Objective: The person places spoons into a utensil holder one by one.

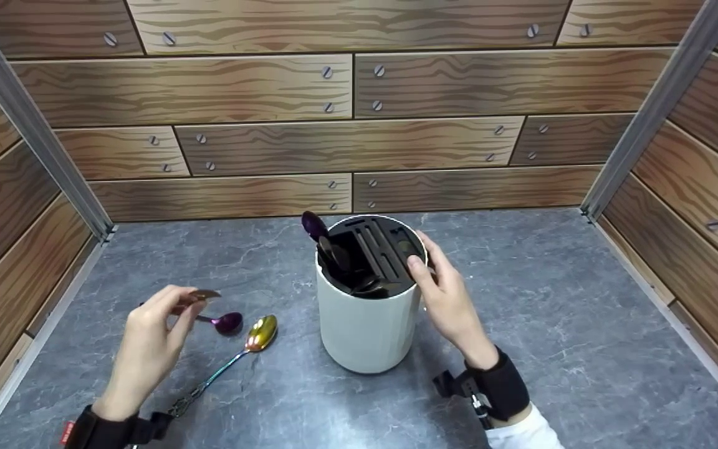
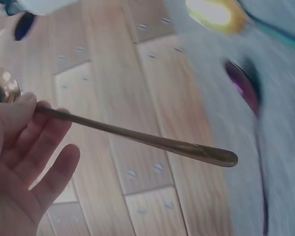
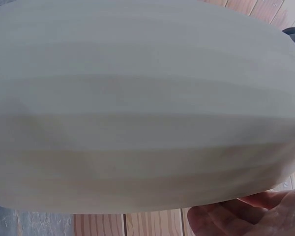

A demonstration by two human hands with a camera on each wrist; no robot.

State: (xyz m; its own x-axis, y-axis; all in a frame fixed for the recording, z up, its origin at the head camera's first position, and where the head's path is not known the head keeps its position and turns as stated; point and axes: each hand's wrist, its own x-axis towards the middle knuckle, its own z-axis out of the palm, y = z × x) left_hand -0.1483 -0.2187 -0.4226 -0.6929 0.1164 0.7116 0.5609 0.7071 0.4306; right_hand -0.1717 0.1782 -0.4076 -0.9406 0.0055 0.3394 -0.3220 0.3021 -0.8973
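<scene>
Between thumb and fingers, my left hand [image 1: 150, 337] pinches a bronze-coloured spoon [image 2: 152, 141] above the table. Its bowl shows beside the thumb in the left wrist view, and its handle points away. My right hand [image 1: 454, 305] grips the rim of a white cylindrical utensil holder [image 1: 365, 337], thumb on the black slotted top and fingers around the far side. Inside the holder's open section stand a purple spoon [image 1: 314, 226] and other dark utensils, partly hidden. The holder's ribbed wall fills most of the right wrist view.
Another purple spoon [image 1: 228, 323] lies on the grey marbled table beside my left hand. Near it rests a spoon with a golden bowl [image 1: 262, 333] and an ornate blue-green handle. Wood-patterned panels [image 1: 259, 87] with metal corner strips enclose the back and sides.
</scene>
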